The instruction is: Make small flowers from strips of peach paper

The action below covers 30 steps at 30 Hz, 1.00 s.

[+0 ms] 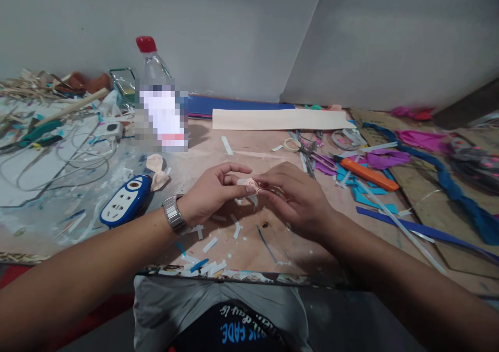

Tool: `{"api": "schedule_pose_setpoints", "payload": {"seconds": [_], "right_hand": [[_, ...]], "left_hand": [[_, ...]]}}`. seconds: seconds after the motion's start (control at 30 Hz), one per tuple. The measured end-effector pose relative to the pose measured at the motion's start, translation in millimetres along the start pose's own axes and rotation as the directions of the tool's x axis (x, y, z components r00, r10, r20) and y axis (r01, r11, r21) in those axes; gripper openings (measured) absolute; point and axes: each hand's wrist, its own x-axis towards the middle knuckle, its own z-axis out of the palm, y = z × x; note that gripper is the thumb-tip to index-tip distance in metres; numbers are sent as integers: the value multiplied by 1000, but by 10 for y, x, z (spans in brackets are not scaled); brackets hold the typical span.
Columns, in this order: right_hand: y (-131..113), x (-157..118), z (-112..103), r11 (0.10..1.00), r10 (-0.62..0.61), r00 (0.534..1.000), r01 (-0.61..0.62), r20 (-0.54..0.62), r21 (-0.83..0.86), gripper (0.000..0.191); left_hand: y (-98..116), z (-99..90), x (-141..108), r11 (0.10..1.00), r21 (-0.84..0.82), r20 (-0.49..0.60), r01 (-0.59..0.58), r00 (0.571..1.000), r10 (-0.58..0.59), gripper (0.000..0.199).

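Observation:
Over the middle of the wooden table, both hands meet at a small pale pink rolled piece [252, 184]. My left hand [212, 193], with a metal watch on its wrist, is closed on the left side of the piece, thumb and fingers pinching it. From the right, my right hand [298, 196] pinches the same piece between thumb and fingertips. Part of the piece is hidden by the fingers. Another crumpled pale pink piece [156, 172] lies on the table to the left of the hands.
A blue and white power strip [127, 201] and a red-capped bottle [150, 66] stand left. Scissors [307, 157], an orange cutter [366, 174] and coloured strips lie right. A cream strip [273, 119] lies behind; white scraps [210, 245] lie in front.

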Motion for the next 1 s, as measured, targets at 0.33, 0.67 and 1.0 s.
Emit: {"api": "schedule_pose_setpoints", "payload": {"seconds": [0.33,0.67,1.0], "right_hand": [[-13,1,32,999,-10,998,8,61,34,30],[17,26,-32,999,22,1000,-22,20,27,16],[-10,31,-48,990,-41,995,28,89,139,27]], "left_hand": [[6,20,-22,973,215,50,-87,996,79,50],[72,7,-30,992,123,140,36,989,-54,44],[100,-45,-11,989,21,256,148,955,-148,55]]}}
